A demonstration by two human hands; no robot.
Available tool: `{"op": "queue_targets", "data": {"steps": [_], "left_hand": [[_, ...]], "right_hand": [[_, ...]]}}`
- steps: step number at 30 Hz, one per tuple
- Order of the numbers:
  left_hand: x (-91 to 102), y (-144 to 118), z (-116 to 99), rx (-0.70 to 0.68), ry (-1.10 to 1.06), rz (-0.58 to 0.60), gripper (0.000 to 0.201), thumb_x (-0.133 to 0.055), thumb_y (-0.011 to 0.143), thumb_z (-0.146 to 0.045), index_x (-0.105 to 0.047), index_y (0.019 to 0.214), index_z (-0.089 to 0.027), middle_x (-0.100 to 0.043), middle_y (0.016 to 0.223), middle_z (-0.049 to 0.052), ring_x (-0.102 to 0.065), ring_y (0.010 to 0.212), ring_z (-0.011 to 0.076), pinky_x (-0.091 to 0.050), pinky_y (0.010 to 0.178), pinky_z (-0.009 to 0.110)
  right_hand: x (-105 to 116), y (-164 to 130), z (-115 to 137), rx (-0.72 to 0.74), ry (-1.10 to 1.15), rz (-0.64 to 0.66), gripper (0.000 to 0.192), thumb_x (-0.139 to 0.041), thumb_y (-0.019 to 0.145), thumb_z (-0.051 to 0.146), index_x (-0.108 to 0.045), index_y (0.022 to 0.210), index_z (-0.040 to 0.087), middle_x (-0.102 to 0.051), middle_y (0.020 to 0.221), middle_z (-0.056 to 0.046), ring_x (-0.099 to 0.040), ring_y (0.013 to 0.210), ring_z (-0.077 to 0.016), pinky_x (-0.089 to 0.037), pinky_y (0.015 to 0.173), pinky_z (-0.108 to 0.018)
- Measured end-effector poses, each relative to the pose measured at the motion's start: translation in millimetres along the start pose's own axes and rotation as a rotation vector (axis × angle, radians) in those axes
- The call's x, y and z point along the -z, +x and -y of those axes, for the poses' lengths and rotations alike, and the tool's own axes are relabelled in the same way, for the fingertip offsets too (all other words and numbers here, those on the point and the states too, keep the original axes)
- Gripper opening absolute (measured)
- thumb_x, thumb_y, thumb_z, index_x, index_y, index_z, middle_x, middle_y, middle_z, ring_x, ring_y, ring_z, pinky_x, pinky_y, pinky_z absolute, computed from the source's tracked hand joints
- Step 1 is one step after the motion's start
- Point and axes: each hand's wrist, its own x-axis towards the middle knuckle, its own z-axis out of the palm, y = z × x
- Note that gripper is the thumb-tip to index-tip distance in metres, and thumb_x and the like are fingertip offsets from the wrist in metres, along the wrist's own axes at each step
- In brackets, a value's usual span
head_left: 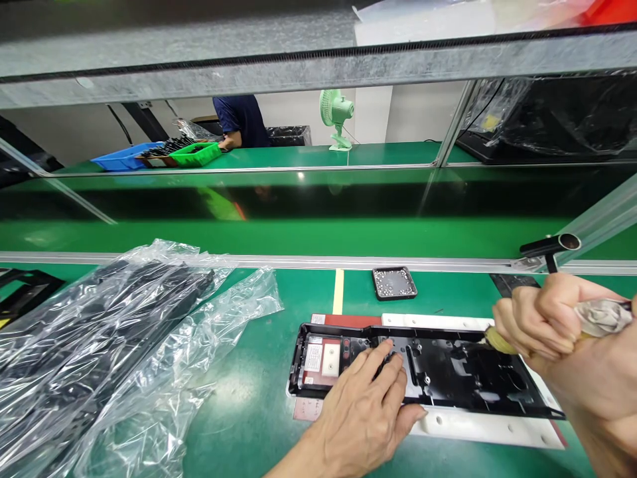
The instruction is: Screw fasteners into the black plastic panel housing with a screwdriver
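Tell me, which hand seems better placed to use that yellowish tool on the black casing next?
Probably the right hand: it grips the yellowish tool, whose tip end is at the black casing. The left hand rests spread on the casing, holding no tool.

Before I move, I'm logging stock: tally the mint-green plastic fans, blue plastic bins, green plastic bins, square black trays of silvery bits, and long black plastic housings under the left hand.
Mint-green plastic fan: 1
Blue plastic bin: 1
Green plastic bin: 1
Square black tray of silvery bits: 1
Long black plastic housing: 1
Total: 5
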Motion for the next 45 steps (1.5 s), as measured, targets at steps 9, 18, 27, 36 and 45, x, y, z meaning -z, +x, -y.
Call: {"op": "queue_targets", "data": {"steps": [9, 18, 27, 36, 45], "left_hand": [[-0.3, -1, -1, 0.007, 0.011, -0.001, 0.045, -0.046, 0.104, -0.049, -0.066, 0.123, -0.014, -0.069, 0.132, 0.002, -0.051, 0.138, 0.0259, -0.056, 0.1, 0.039], [-1.9, -1, 0, 0.007, 0.006, 0.002, 0.044, -0.048, 0.104, -0.048, -0.067, 0.122, -0.013, -0.069, 0.133, 0.003, -0.05, 0.14, 0.0268, -0.055, 0.102, 0.04], [-0.4, 1, 0, 0.004, 0.002, -0.018, 0.044, -0.047, 0.104, -0.048, -0.067, 0.121, -0.013, -0.07, 0.13, 0.003, -0.052, 0.138, 0.0269, -0.054, 0.102, 0.039], [-0.5, 1, -1, 0.012, 0.002, -0.018, 0.045, -0.046, 0.105, -0.049, -0.067, 0.12, -0.013, -0.071, 0.129, 0.003, -0.052, 0.138, 0.0269, -0.055, 0.102, 0.038], [0.2, 2, -1, 0.006, 0.007, -0.025, 0.045, -0.044, 0.105, -0.049, -0.068, 0.119, -0.013, -0.071, 0.128, 0.003, -0.054, 0.136, 0.0265, -0.056, 0.099, 0.038]], "right_hand": [[7, 0, 0, -0.045, 0.04, 0.013, 0.078, -0.041, 0.067, 0.099, -0.051, 0.056, 0.023, -0.035, 0.038, 0.001, -0.038, 0.033, -0.0169, -0.039, 0.029, -0.034], [2, 0, 1, -0.03, 0.046, -0.016, 0.077, -0.041, 0.069, 0.098, -0.05, 0.056, 0.022, -0.036, 0.039, 0.0, -0.039, 0.035, -0.0159, -0.039, 0.031, -0.032], [18, 1, -2, -0.045, 0.059, 0.147, 0.074, -0.042, 0.07, 0.097, -0.057, 0.064, 0.025, -0.039, 0.042, 0.0, -0.04, 0.036, -0.0173, -0.042, 0.033, -0.036], [23, 0, -6, -0.095, 0.1, 0.105, 0.073, -0.053, 0.066, 0.097, -0.059, 0.06, 0.024, -0.038, 0.039, 0.0, -0.041, 0.034, -0.018, -0.041, 0.032, -0.038], [17, 1, -3, -0.048, 0.061, 0.147, 0.073, -0.044, 0.07, 0.096, -0.058, 0.064, 0.025, -0.038, 0.042, 0.001, -0.04, 0.036, -0.0173, -0.041, 0.033, -0.036]]}}
